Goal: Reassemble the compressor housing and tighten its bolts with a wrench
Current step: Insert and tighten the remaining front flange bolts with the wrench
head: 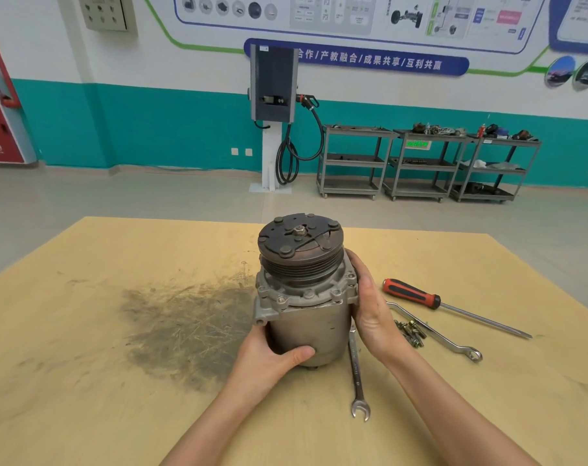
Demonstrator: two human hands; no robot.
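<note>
Standing upright near the middle of the tabletop [84, 331], the compressor [302, 297] rests on its rear end with the clutch plate [299, 238] and grooved pulley facing up. The left hand [272, 356] wraps the lower cylindrical housing, thumb across the front, so this grip is closed on the compressor body. The right hand [370, 307] presses against the right side, fingers reaching up to the flange of the front head; this grip also holds the compressor.

Progress assessment: the front head appears seated on the housing, and several bolt heads are visible around the flange. Whether these are fully tightened cannot be determined from this view. A small pile of loose bolts [410, 331] lies on the tabletop just right of the right hand, which suggests that fastening is incomplete.

Tools at hand: 1 combination wrench [358, 375] lies just beside the compressor base on the right, open end toward the person. 1 offset ring wrench [437, 334] lies beyond the bolts, and 1 red-and-black screwdriver [437, 302] lies farther right. Neither hand holds a tool.

Remaining work, as judged: insert the loose bolts, then tighten all of them with a wrench. A dark grease stain [185, 324] marks the tabletop left of the compressor.
</note>
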